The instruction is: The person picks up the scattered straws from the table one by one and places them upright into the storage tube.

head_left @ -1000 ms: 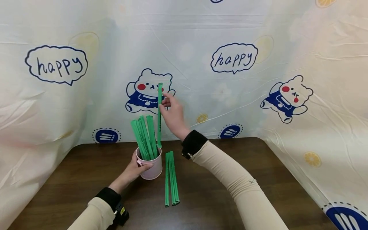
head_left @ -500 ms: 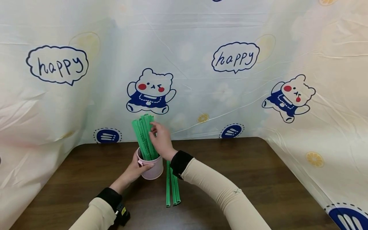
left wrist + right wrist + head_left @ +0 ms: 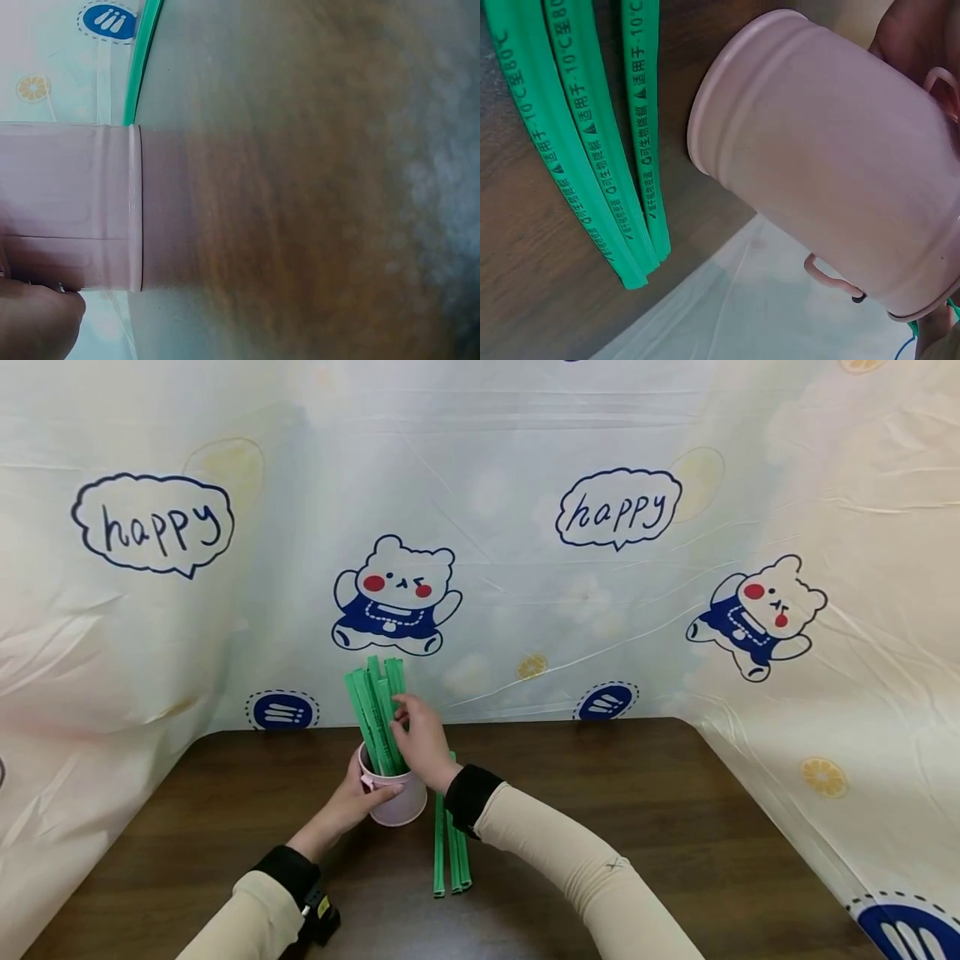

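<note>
A small pink bucket (image 3: 402, 803) stands on the table in the head view, a bundle of green wrapped straws (image 3: 366, 714) leaning upright in it. My left hand (image 3: 347, 800) grips the bucket's left side, thumb across the front below the rim; part of that hand (image 3: 37, 319) also shows beside the bucket (image 3: 67, 195) in the left wrist view. Above the rim, my right hand (image 3: 423, 739) pinches a green straw at the right of the bundle, thumb and fingers bent. Its fingertips are partly hidden among the straws. In the right wrist view the fingers show only at the edge.
Three more green straws (image 3: 562, 142) with printed wrappers lie on the brown table (image 3: 600, 827), right of the bucket, partly behind the right wrist in the head view. A patterned curtain (image 3: 495, 527) hangs behind the table's back edge.
My right hand has come down and left from in front of the curtain, lowering its straw into the bucket among the others. The left hand keeps its grip on the bucket.
</note>
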`<act>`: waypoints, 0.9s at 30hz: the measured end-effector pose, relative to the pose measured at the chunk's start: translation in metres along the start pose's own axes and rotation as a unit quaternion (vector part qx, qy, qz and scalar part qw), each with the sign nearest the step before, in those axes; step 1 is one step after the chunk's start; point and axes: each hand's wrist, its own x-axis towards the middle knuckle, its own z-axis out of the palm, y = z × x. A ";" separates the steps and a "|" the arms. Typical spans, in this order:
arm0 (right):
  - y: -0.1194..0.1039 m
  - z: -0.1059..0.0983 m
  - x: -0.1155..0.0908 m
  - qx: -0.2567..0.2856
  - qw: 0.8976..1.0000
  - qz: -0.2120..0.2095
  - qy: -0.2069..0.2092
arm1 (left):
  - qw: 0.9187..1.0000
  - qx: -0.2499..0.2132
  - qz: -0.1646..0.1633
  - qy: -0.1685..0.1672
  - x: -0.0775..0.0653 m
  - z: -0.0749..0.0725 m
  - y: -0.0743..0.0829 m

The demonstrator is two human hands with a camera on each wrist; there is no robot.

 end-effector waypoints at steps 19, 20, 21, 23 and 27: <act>0.070 -0.046 -0.023 -0.035 0.988 0.129 -0.072 | 0.999 0.015 -0.038 -0.014 0.003 -0.004 0.006; 0.074 -0.046 -0.027 -0.043 0.985 0.141 -0.090 | 0.999 0.015 -0.040 -0.014 0.003 -0.003 0.005; 0.077 -0.045 -0.032 -0.045 0.981 0.156 -0.110 | 0.999 0.015 -0.043 -0.014 0.002 -0.002 0.003; 0.082 -0.043 -0.037 -0.042 0.974 0.177 -0.138 | 0.999 0.018 -0.043 -0.014 0.002 -0.003 0.004; 0.087 -0.036 -0.047 -0.029 0.962 0.210 -0.170 | 0.999 0.010 -0.043 -0.015 0.001 -0.002 0.003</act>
